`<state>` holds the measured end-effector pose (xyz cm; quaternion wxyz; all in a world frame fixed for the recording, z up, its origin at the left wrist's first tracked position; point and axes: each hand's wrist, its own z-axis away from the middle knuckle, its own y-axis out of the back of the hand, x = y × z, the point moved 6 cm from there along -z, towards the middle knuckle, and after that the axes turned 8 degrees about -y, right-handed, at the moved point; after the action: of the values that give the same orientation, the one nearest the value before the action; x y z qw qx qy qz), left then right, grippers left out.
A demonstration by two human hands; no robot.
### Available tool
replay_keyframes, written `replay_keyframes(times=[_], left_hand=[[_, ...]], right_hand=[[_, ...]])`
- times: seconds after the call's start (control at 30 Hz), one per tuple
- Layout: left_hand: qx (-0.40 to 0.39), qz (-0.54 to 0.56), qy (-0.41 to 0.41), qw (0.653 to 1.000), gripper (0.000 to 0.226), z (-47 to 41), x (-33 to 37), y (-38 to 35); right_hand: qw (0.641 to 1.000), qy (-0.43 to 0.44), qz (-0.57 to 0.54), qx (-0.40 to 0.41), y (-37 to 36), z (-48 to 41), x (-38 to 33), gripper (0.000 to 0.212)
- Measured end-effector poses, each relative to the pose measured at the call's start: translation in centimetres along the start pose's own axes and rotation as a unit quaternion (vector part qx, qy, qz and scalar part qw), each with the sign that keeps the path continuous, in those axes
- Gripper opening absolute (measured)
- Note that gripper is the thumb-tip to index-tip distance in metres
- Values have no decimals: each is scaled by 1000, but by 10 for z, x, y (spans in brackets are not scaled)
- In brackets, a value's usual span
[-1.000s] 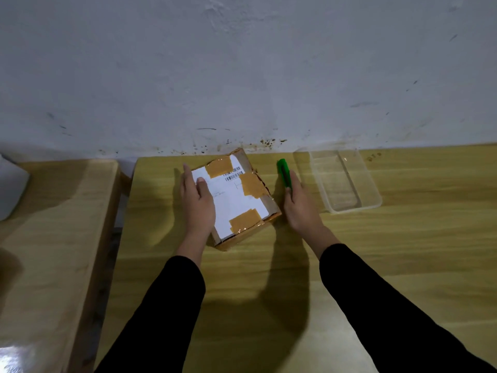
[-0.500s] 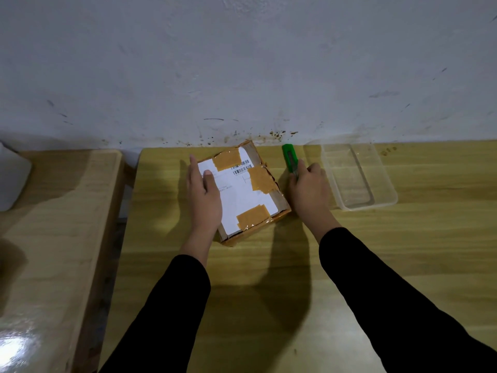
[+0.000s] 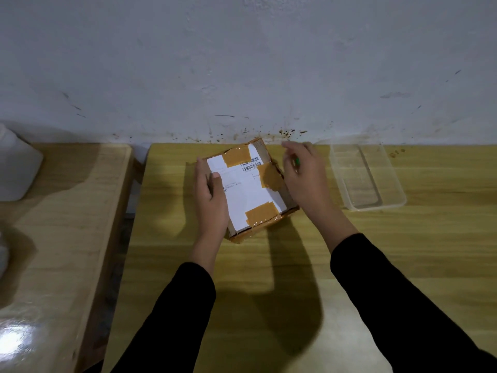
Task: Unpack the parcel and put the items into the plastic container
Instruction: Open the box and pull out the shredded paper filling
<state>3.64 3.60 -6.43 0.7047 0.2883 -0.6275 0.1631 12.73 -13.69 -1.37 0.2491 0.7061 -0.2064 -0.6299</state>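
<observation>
A taped cardboard parcel [image 3: 250,187] with a white label lies on the wooden table [image 3: 269,265] near the wall. My left hand [image 3: 211,203] rests flat on its left side, thumb on the label. My right hand [image 3: 305,176] hovers at the parcel's right edge, fingers curled around a green cutter [image 3: 297,161], of which only a small green tip shows. A clear, empty plastic container [image 3: 367,173] stands to the right of that hand.
A second wooden surface [image 3: 61,238] sits to the left across a narrow gap, with a white object [image 3: 16,168] on its far corner. The stained wall [image 3: 242,63] runs right behind the table.
My right hand has picked the green cutter off the table and lifted it toward the parcel's right edge. The left hand stays on the parcel.
</observation>
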Motion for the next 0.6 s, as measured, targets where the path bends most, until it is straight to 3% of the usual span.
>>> replay_keyframes(times=[0.1,0.23,0.47,0.6], left_hand=[[-7,60,25,998,54,34,1,8],[-87,62,23,994,75,87,-9,8],[-105,-6,-8,994,67,101,-20,28],[25,4,18,999,53,111,-24,60]], right_hand=[[994,19,-7,-111,-27,-20,-21,30],[973,-21,15,-231,-60,-39,-14,36],[979,-57,11,-197,-46,-25,3,33],[981,-70,27,-179,-26,9,19,25]])
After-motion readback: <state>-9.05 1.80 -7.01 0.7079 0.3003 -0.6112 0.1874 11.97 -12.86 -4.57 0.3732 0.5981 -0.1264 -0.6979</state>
